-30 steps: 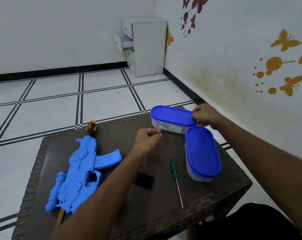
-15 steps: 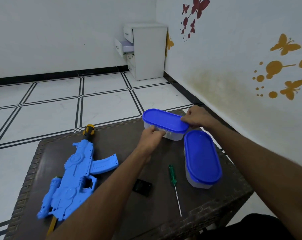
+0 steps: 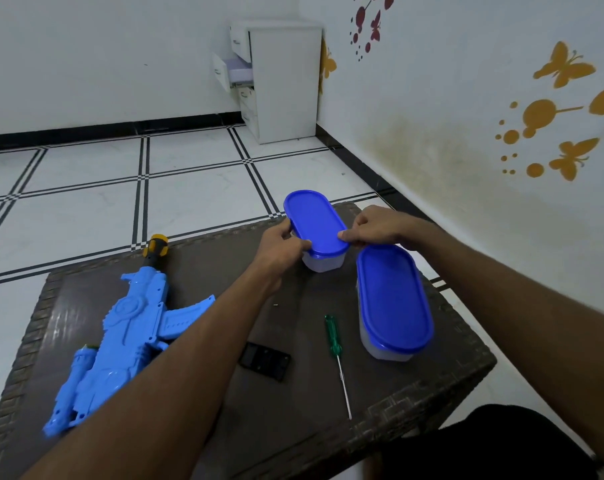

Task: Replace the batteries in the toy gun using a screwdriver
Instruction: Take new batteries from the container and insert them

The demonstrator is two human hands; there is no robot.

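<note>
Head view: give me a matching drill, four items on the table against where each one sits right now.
Things:
1. toy gun
2. screwdriver
3. far container
4. black cover plate

Places:
A. gripped between the left hand and right hand
B. left part of the table
C. lying just left of the near container
D. flat between the left forearm and the screwdriver

Pairs: 1-B, 2-C, 3-A, 4-D

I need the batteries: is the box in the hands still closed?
Closed: the blue lid sits flat on the box; both hands grip its edges.
</note>
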